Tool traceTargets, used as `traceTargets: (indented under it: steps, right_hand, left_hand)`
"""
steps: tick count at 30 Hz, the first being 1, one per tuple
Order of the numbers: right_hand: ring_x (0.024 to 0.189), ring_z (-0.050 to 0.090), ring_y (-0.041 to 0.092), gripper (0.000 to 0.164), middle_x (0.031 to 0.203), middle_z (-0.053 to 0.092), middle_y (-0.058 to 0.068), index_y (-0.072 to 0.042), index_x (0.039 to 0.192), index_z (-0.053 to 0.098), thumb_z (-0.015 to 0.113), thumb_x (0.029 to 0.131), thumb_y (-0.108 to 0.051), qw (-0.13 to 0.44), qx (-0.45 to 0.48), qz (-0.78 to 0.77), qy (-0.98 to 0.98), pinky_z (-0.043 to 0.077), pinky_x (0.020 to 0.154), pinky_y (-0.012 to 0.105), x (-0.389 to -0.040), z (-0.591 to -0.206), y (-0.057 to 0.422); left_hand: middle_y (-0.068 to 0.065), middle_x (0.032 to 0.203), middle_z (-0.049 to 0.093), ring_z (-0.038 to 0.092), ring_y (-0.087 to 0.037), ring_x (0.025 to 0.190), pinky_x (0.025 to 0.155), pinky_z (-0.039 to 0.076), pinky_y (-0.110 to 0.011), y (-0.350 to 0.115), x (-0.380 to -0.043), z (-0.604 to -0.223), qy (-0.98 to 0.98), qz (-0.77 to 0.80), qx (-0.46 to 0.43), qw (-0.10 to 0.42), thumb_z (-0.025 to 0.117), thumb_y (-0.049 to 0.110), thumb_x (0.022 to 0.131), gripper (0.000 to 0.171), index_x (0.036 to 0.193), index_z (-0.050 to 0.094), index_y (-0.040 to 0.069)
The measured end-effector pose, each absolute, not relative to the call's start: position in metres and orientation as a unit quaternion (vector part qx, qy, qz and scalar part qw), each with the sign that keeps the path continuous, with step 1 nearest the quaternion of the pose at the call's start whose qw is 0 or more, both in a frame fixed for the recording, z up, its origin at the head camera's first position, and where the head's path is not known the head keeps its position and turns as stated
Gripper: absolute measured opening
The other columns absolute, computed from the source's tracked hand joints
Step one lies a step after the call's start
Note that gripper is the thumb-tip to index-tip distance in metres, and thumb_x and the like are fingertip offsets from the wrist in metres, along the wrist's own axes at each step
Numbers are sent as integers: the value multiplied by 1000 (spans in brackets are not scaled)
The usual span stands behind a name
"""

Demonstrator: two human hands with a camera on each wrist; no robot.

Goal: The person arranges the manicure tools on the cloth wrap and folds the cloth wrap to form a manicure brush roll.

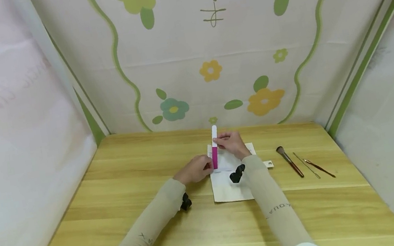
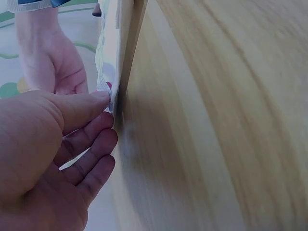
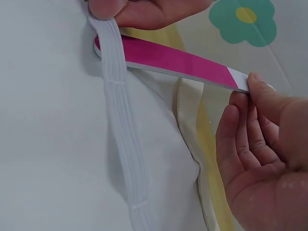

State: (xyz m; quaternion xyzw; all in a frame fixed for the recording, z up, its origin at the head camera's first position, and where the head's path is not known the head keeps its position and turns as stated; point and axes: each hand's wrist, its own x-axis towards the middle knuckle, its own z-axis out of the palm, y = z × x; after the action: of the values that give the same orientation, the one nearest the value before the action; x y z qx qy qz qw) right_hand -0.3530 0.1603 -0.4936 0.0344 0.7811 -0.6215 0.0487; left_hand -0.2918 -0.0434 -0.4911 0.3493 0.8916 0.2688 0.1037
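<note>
A pink-and-white nail file [image 1: 215, 157] stands tilted over an opened pale case [image 1: 226, 191] on the table. My right hand [image 1: 232, 143] pinches its white end between thumb and fingers. In the right wrist view, the pink end of the nail file [image 3: 178, 62] passes under a white elastic band [image 3: 118, 110] that runs across the case. My left hand [image 1: 198, 168] is at the case's left edge. With thumb and forefinger it pinches the elastic band [image 2: 103, 89] beside the file's tip, as the left wrist view shows.
Right of the case lie a makeup brush [image 1: 290, 162], a thin metal tool [image 1: 307, 166] and a slim brown-handled tool [image 1: 320, 168]. A strap with a snap [image 1: 269, 164] sticks out from the case's right side. Flower-printed fabric [image 1: 179, 57] walls in the wooden table [image 1: 142, 165].
</note>
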Motion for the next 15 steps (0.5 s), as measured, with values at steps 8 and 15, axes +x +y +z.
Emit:
traceTargets:
  steps: [8, 15]
  right_hand:
    - [88, 73, 13, 31, 111, 79, 14, -1, 117, 74, 79, 96, -23, 85, 20, -609, 788, 63, 88, 30, -349, -500, 162]
    - [87, 72, 15, 24, 102, 78, 9, -2, 110, 76, 78, 97, -22, 114, 11, -588, 801, 62, 81, 26, -340, -501, 168]
  left_hand:
    - [-2, 84, 66, 55, -13, 74, 71, 49, -23, -44, -295, -498, 886, 290, 349, 91, 68, 9, 103, 14, 89, 70, 6]
    - [-3, 87, 67, 56, -14, 78, 74, 49, -24, -44, -297, -497, 886, 291, 349, 93, 67, 9, 103, 12, 92, 70, 7]
